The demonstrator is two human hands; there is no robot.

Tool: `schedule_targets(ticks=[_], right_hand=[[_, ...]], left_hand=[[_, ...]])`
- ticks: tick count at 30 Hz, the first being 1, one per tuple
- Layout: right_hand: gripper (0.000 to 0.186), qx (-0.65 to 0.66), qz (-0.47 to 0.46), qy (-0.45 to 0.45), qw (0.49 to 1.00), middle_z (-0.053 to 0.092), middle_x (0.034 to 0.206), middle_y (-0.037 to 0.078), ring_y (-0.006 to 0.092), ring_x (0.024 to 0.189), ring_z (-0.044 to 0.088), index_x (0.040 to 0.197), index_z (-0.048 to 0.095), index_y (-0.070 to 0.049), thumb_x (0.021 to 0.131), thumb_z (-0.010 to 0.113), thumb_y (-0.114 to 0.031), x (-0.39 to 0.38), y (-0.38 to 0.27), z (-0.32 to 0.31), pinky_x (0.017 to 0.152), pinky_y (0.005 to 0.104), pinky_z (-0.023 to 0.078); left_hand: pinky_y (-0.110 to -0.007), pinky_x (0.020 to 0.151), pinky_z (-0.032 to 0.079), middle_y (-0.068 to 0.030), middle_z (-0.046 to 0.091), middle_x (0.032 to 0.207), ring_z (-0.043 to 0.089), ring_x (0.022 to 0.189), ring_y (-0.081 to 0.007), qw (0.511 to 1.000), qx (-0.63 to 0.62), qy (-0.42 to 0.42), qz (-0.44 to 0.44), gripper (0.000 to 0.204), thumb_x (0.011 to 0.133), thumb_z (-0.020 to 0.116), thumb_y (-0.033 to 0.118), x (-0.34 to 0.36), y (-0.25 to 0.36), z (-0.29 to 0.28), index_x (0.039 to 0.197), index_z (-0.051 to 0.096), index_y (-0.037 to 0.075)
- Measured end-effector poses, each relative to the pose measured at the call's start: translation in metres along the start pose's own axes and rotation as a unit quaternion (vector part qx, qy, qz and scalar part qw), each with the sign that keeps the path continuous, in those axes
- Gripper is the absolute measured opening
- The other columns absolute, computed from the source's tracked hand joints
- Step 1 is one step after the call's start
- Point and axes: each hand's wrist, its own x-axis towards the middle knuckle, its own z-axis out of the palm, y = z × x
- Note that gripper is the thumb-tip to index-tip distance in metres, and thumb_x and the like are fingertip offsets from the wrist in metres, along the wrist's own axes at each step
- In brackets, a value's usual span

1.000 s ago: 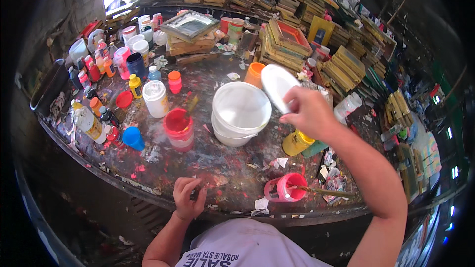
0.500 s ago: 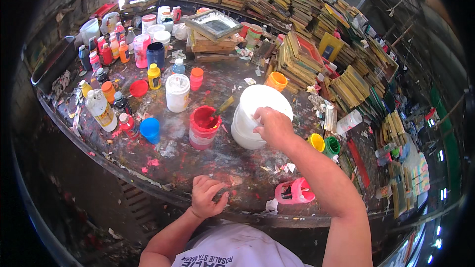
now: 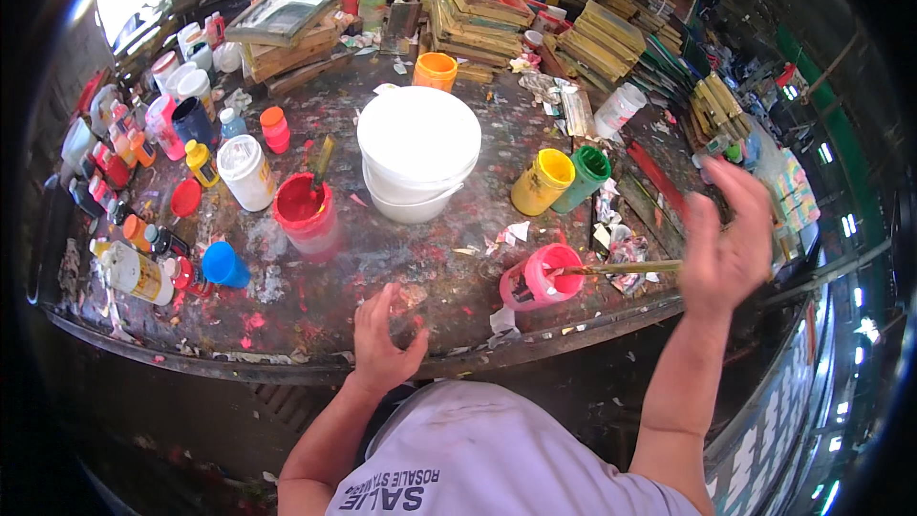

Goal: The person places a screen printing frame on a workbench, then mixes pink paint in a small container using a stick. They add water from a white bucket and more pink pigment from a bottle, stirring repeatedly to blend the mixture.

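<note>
My left hand (image 3: pixel 382 344) rests on the front edge of the paint-stained table (image 3: pixel 420 258), fingers apart and holding nothing. Off the table's right edge, my right hand (image 3: pixel 731 234) is raised and blurred, with its fingers spread. A thin stick (image 3: pixel 621 268) lies across the pink cup (image 3: pixel 535 277), and its far end reaches the heel of that hand. A white bucket (image 3: pixel 418 134) with its white lid on stands mid-table. To its left is a red paint cup (image 3: pixel 304 210) with a stick in it.
Yellow (image 3: pixel 542 182) and green (image 3: pixel 585 175) jars stand right of the bucket, and an orange cup (image 3: pixel 436 70) behind it. A blue cup (image 3: pixel 224 263), a white jar (image 3: pixel 246 172) and several small paint bottles crowd the left. Stacked wooden frames (image 3: pixel 487 0) line the back.
My right hand held the white lid beside the bucket, set it on top, then drew back to the right. My left hand stayed at the table's front edge.
</note>
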Motion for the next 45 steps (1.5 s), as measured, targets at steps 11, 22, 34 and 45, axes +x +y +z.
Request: schedule_targets(ticks=[11,22,34,45], right_hand=[[0.017,0.052,0.233,0.081,0.968,0.079,0.118,0.018,0.0305,0.108,0.075,0.122,0.077,0.005,0.107,0.071,0.006,-0.176,0.077,-0.059,0.098,0.0408,0.061],[0.019,0.219,0.305,0.063,0.925,0.079,0.118,0.021,0.0317,0.107,0.076,0.123,0.075,0.008,0.109,0.072,-0.005,-0.229,0.102,-0.039,0.098,0.0426,0.062],[0.036,0.604,0.288,0.147,0.728,0.072,0.112,0.023,0.0359,0.103,0.074,0.125,0.062,0.004,0.124,0.056,-0.031,-0.169,0.040,0.081,0.101,0.0535,0.062],[0.054,0.782,0.237,-0.052,0.574,0.058,0.087,0.009,0.0164,0.068,0.052,0.099,0.061,-0.002,0.122,0.060,-0.050,-0.124,0.029,0.092,0.061,0.0330,0.045]], left_hand=[[-0.068,0.141,0.019,-0.0138,0.058,0.176,0.041,0.167,-0.0519,0.924,0.342,-0.166,-0.034,0.051,0.115,0.060,0.041,0.268,-0.038,0.037,0.162,0.070,0.024],[-0.070,0.142,0.014,-0.0127,0.050,0.183,0.037,0.170,-0.0539,0.878,0.388,-0.262,-0.100,0.053,0.119,0.053,0.049,0.271,-0.062,0.060,0.168,0.065,0.032],[-0.055,0.138,0.034,-0.0255,0.055,0.171,0.047,0.165,-0.0422,0.985,0.051,-0.143,0.076,0.113,0.084,0.095,0.023,0.120,0.007,0.088,0.177,0.036,-0.002],[-0.050,0.121,0.055,-0.0210,0.068,0.150,0.069,0.140,-0.0386,0.971,-0.109,-0.100,-0.188,0.117,0.069,0.111,0.025,0.037,0.057,0.226,0.165,0.048,0.005]])
